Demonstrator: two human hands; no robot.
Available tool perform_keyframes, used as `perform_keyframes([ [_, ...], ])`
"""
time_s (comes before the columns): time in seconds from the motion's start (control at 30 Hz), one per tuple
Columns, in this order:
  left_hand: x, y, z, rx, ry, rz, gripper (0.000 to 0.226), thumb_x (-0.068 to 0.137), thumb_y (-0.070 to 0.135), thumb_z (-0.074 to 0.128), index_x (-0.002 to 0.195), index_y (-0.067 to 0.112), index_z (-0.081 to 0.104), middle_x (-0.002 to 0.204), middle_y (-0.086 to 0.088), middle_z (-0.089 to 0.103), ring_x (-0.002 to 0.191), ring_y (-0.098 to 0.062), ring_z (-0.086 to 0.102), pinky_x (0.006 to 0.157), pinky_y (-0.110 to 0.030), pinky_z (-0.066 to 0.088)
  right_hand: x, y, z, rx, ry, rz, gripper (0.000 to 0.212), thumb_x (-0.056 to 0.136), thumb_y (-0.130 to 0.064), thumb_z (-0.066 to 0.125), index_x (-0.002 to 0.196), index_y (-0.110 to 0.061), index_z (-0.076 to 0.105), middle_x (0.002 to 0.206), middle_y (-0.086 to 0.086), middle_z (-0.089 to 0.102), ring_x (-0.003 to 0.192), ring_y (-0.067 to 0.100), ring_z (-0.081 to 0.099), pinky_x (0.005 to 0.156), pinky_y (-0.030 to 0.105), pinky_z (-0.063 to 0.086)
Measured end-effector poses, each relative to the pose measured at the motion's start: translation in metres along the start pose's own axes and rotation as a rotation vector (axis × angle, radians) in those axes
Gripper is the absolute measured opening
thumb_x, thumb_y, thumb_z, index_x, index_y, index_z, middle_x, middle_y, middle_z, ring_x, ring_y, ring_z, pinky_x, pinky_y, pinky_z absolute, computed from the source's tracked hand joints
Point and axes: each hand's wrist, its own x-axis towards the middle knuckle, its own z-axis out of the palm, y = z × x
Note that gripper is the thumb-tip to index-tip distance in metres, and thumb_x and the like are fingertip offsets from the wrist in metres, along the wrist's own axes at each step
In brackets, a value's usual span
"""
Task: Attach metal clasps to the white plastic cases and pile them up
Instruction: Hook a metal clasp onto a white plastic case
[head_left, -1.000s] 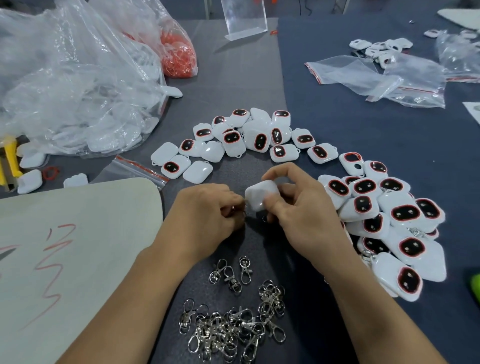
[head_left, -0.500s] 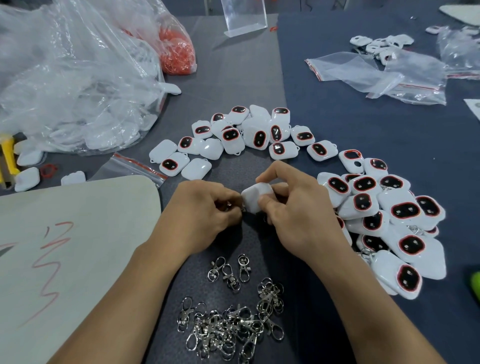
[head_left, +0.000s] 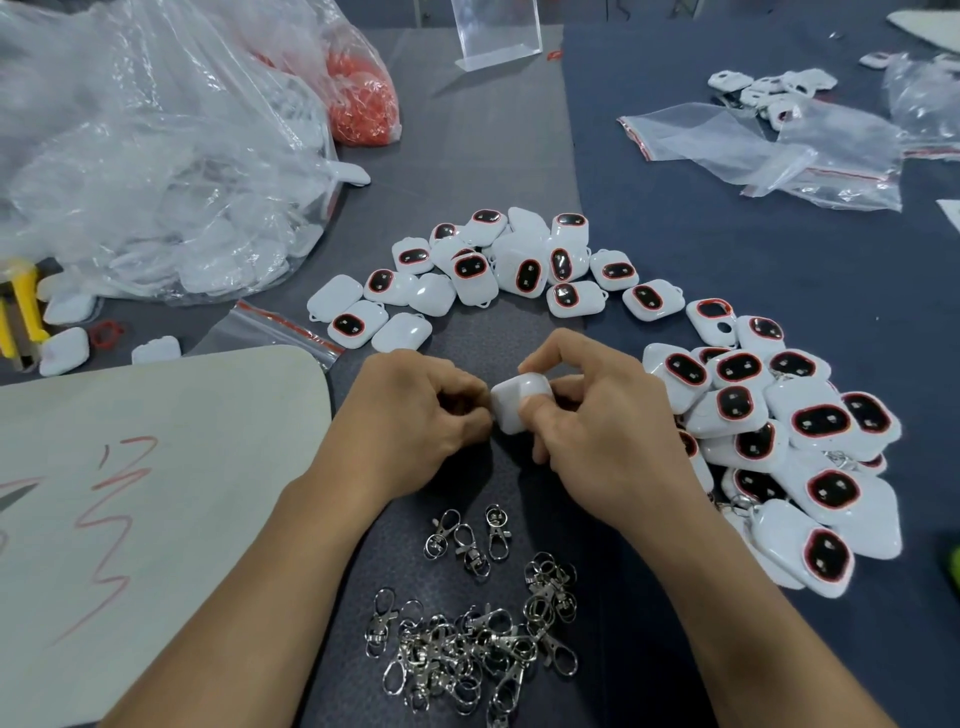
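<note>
Case (head_left: 521, 402) mid-job, pinched in the right hand (head_left: 597, 431) grip just above the surface (head_left: 493, 156), dead centre. Left hand (head_left: 415, 421) curled tight against its edge, presumably working a clasp onto the loop, but contents of that grip impossible to tell, hidden from this angle.

Looks maybe halfway through the laid-out lot. Done pile (head_left: 795, 441) on the right, heaped up, metal rings poking out here and there. Arc of cases (head_left: 498, 270) across the top lying loose, no metal showing on them, so probably waiting their turn. Plenty of clasps (head_left: 467, 654) tangled up between the forearms, plus three strays (head_left: 467, 535) just above that.

As for containers: big clear bag (head_left: 156, 156) far left, stuffed with more white cases, so likely a long way to go. Smaller bag (head_left: 358, 98) behind it, packed with orange bits. Flat zip bags (head_left: 779, 150) upper right, looking empty, with far cases (head_left: 763, 91) just behind them. One more zip bag (head_left: 280, 327) flat beside the board (head_left: 156, 467), nothing visible inside.
</note>
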Motion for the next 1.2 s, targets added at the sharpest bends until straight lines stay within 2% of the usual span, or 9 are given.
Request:
perform_keyframes([
  [0.07, 0.000, 0.001, 0.000, -0.001, 0.011, 0.005, 0.016, 0.064, 0.033, 0.070, 0.079, 0.036, 0.075, 0.064, 0.010, 0.062, 0.056, -0.004, 0.052, 0.051, -0.015, 0.037, -0.001, 0.001, 0.002, 0.038, 0.013, 0.013, 0.018, 0.089, -0.012, 0.064, 0.089, -0.030, 0.060, 0.058, -0.006, 0.069, 0.047, 0.012, 0.060, 0.053, 0.031, 0.051],
  [0.2, -0.004, 0.003, 0.002, -0.018, 0.087, 0.031, 0.013, 0.064, 0.030, 0.074, 0.076, 0.035, 0.074, 0.058, 0.007, 0.059, 0.051, -0.004, 0.047, 0.048, -0.019, 0.037, 0.000, 0.003, 0.001, 0.251, -0.006, 0.109, 0.021, 0.090, -0.003, 0.063, 0.088, -0.024, 0.063, 0.057, 0.007, 0.069, 0.045, 0.019, 0.061, 0.048, 0.031, 0.048],
  [0.33, -0.005, 0.006, 0.001, -0.159, 0.183, 0.078, 0.024, 0.068, 0.011, 0.086, 0.076, 0.032, 0.078, 0.054, 0.015, 0.053, 0.050, -0.002, 0.043, 0.051, -0.009, 0.031, 0.006, 0.003, -0.004, 0.471, -0.017, 0.199, 0.022, 0.089, 0.009, 0.059, 0.092, -0.013, 0.064, 0.062, 0.015, 0.069, 0.047, 0.025, 0.059, 0.044, 0.031, 0.045],
  [0.47, 0.000, 0.006, -0.003, -0.303, 0.110, 0.064, 0.032, 0.065, 0.021, 0.088, 0.092, 0.038, 0.081, 0.060, 0.012, 0.055, 0.055, -0.004, 0.042, 0.054, -0.017, 0.035, 0.007, 0.001, -0.010, 0.644, -0.030, 0.277, 0.019, 0.090, 0.010, 0.056, 0.094, -0.005, 0.065, 0.070, 0.018, 0.070, 0.044, 0.021, 0.056, 0.039, 0.024, 0.040],
  [0.6, 0.003, 0.007, -0.003, -0.450, 0.038, 0.004, 0.022, 0.066, 0.030, 0.085, 0.084, 0.042, 0.081, 0.074, 0.001, 0.074, 0.066, -0.012, 0.061, 0.062, -0.030, 0.048, 0.009, -0.002, -0.015, 0.750, -0.051, 0.339, 0.020, 0.090, 0.010, 0.054, 0.092, -0.006, 0.066, 0.071, 0.019, 0.070, 0.042, 0.020, 0.053, 0.037, 0.023, 0.037],
  [0.77, 0.002, 0.008, 0.000, -0.537, -0.005, -0.013, 0.010, 0.066, 0.025, 0.086, 0.074, 0.029, 0.080, 0.069, 0.004, 0.073, 0.062, -0.005, 0.059, 0.061, -0.017, 0.046, 0.008, -0.003, -0.017, 0.807, -0.079, 0.394, 0.021, 0.090, 0.009, 0.054, 0.091, -0.006, 0.068, 0.073, 0.018, 0.069, 0.043, 0.020, 0.052, 0.037, 0.023, 0.037],
  [1.0, -0.007, 0.012, 0.000, -0.167, 0.063, 0.162, 0.008, 0.073, 0.018, 0.080, 0.076, 0.025, 0.078, 0.068, 0.006, 0.063, 0.062, -0.009, 0.056, 0.060, -0.023, 0.042, 0.004, -0.001, -0.009, 0.721, 0.019, 0.296, 0.017, 0.089, 0.009, 0.056, 0.091, -0.005, 0.066, 0.068, 0.019, 0.068, 0.040, 0.021, 0.051, 0.036, 0.024, 0.035],
  [1.13, -0.012, 0.014, 0.001, 0.145, 0.154, 0.322, 0.004, 0.076, 0.018, 0.080, 0.080, 0.019, 0.080, 0.065, 0.008, 0.060, 0.067, -0.015, 0.056, 0.062, -0.035, 0.048, -0.001, -0.002, -0.001, 0.531, 0.094, 0.115, 0.025, 0.086, 0.005, 0.059, 0.082, -0.018, 0.067, 0.064, 0.017, 0.066, 0.042, 0.022, 0.052, 0.038, 0.027, 0.037],
  [1.2, -0.014, 0.014, 0.002, 0.147, 0.214, 0.317, 0.006, 0.075, 0.018, 0.082, 0.080, 0.020, 0.080, 0.066, 0.008, 0.060, 0.065, -0.014, 0.056, 0.062, -0.033, 0.048, -0.002, -0.004, 0.000, 0.542, 0.105, 0.102, 0.026, 0.087, 0.005, 0.059, 0.083, -0.020, 0.066, 0.064, 0.016, 0.067, 0.042, 0.022, 0.053, 0.038, 0.026, 0.038],
])
